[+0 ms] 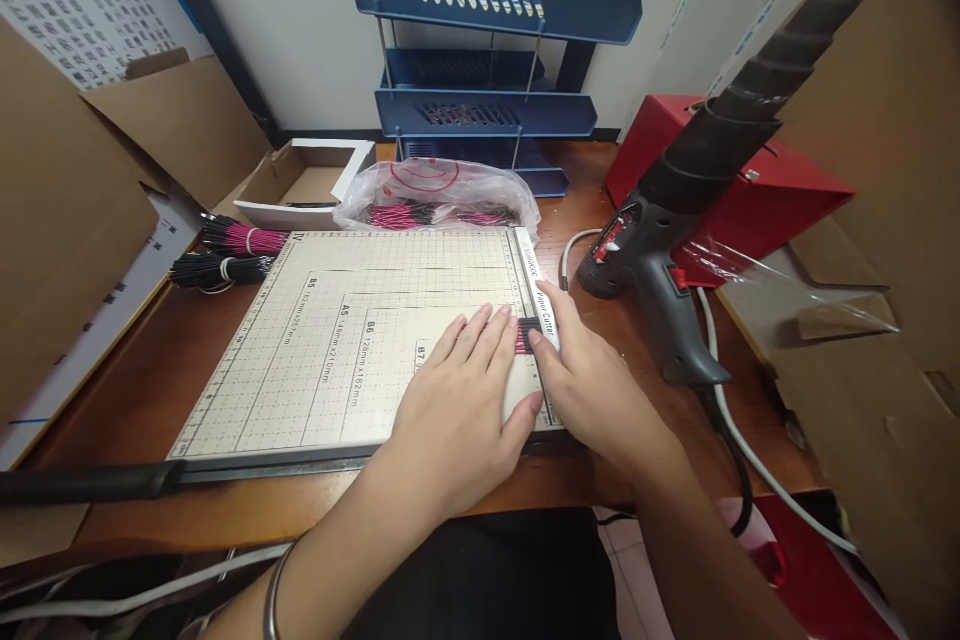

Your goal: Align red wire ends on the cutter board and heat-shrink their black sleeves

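A beige paper cutter board (330, 340) with printed size grids lies on the wooden desk. My left hand (457, 400) rests flat on the board, fingers stretched out and pressing on a small bundle of pink and black wires (523, 335) near the right guide rail (541, 305). My right hand (585, 370) lies over the rail beside it, fingers together on the same bundle. The wire ends show only between the fingertips.
A grey heat gun (675, 230) lies right of the cutter, its cord trailing off the desk. Behind are a plastic bag of wires (439, 195), tied wire bundles (232, 255), a small open carton (304, 182), a blue tray rack (487, 50), a red box (750, 190) and cardboard.
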`<state>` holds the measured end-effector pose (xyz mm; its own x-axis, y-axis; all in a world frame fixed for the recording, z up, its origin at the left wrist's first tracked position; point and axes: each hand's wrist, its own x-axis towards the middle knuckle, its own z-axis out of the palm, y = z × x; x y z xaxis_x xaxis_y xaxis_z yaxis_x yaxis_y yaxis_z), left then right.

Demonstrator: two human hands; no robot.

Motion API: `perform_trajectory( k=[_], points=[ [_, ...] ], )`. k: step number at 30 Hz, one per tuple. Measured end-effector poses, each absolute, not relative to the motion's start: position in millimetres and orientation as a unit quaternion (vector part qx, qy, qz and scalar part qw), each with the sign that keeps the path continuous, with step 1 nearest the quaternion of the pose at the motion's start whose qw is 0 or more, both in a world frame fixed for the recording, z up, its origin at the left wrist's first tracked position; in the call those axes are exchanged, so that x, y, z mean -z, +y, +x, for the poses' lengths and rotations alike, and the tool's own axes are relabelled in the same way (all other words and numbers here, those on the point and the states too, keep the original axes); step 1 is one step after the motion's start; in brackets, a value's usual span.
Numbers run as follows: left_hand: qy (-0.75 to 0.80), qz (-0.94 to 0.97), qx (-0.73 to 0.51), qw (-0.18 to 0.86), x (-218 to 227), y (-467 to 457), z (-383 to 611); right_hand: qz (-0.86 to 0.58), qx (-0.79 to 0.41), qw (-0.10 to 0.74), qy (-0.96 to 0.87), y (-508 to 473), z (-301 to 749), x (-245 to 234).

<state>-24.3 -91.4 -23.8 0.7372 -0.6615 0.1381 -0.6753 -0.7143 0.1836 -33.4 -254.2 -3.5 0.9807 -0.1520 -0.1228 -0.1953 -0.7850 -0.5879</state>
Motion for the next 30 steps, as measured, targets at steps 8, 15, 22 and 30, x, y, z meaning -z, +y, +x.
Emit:
perform_trajectory(
  k=[8, 15, 22, 30],
  points=[
    [-0.361, 0.926, -0.027, 0.105, 23, -91, -24, -0.966, -0.028, 0.247, 0.066, -253, -38, 6],
    [-0.358, 0.927, -0.033, 0.11, 24, -92, -24, -0.948, -0.001, 0.301, 0.102, -259, -28, 5],
    [-0.361, 0.925, -0.022, 0.112, 23, -92, -24, -0.956, -0.004, 0.282, 0.08, -257, -11, -1],
    [-0.363, 0.925, -0.021, 0.115, 24, -92, -24, -0.955, 0.006, 0.296, 0.022, -261, -12, 2]
  ],
)
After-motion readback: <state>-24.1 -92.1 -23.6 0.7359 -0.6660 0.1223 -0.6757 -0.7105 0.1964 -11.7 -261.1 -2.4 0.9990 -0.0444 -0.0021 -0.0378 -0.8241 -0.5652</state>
